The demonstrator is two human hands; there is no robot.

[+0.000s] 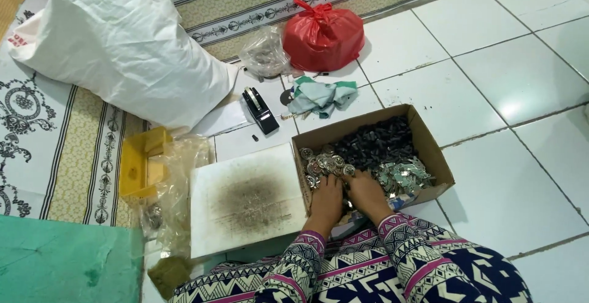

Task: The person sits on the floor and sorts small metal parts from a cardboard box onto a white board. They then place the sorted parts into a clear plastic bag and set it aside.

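Both hands reach into the box (429, 143), left hand (326, 198) and right hand (367, 194) side by side, fingers curled down among round silvery discs (324, 163); whether they grasp any cannot be told. The brown cardboard box lies open on the tiled floor, its long axis running left to right, dark bits (374, 143) heaped behind. Left stands a stained white board (245, 198); beyond, a tape dispenser (259, 111), red bag (322, 36) and white sack (123, 45).

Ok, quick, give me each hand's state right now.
Left hand: down among the small metal pieces in the cardboard box; grip cannot be told.
Right hand: same box, grip cannot be told.
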